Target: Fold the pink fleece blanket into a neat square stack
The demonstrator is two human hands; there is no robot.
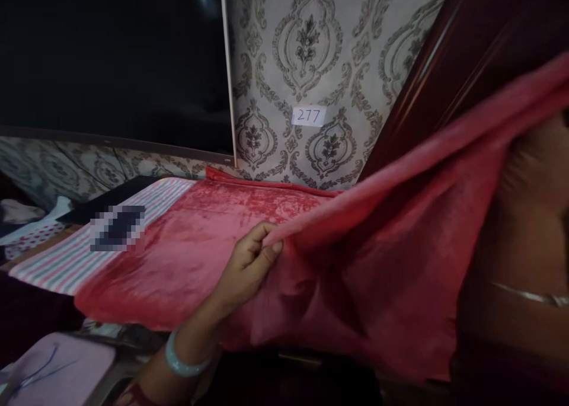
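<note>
Red cloth: plain, velvety sheen, centre to 3 o'clock. Striped cloth at 9 o'clock: pink, white and grey-green bands. Wallpaper at 12 o'clock: grey damask on pale ground. Bangle at 7 o'clock: pale green. Panel at 2 o'clock: dark red-brown.

- Right hand: close to the lens, blurred, cut by the right edge; its grip hidden behind the red cloth.
- Pixelated patch hides something on the striped cloth.
</note>
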